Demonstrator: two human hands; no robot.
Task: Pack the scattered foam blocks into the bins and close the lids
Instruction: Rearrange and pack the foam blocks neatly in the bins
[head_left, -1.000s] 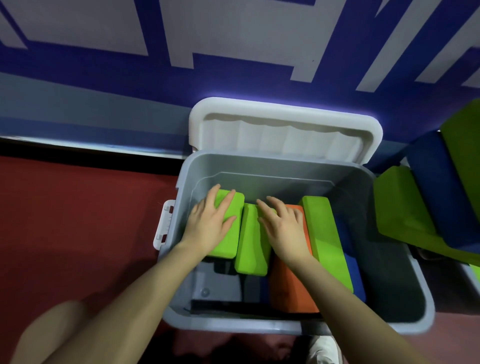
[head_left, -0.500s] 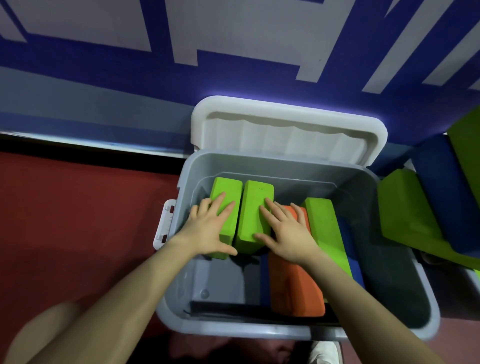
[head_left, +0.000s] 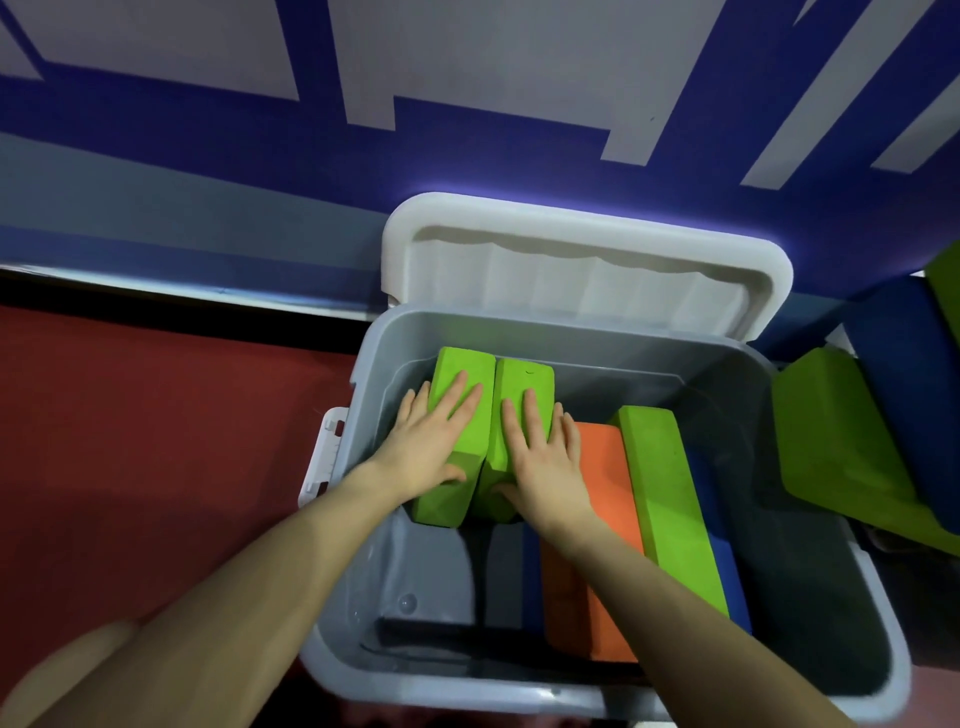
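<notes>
1. L hand (head_left: 434, 441) lies flat on the left green block (head_left: 457, 415), fingers straight, thumb tucked at the block's near end. Pressing, not gripping.
2. R hand (head_left: 540, 457) does the same on the second green block (head_left: 524, 400), fingers spread flat on top.
3. Both blocks stand side by side, touching, at the far-left of the grey bin (head_left: 831, 670). Orange block (head_left: 597, 519) and a long green block (head_left: 670, 514) lie just to the right; a blue one shows beyond.
4. Lid (head_left: 582, 260) is up, leaning on the wall behind.
5. Risks, as I judge: the pair looks tilted w/ near ends raised, so it may spring up or tip once let go. Blocks left proud of the rim would stop the lid shutting.
6. More blocks (head_left: 841, 447) are piled outside at right; poor packing now leaves no room for them.
</notes>
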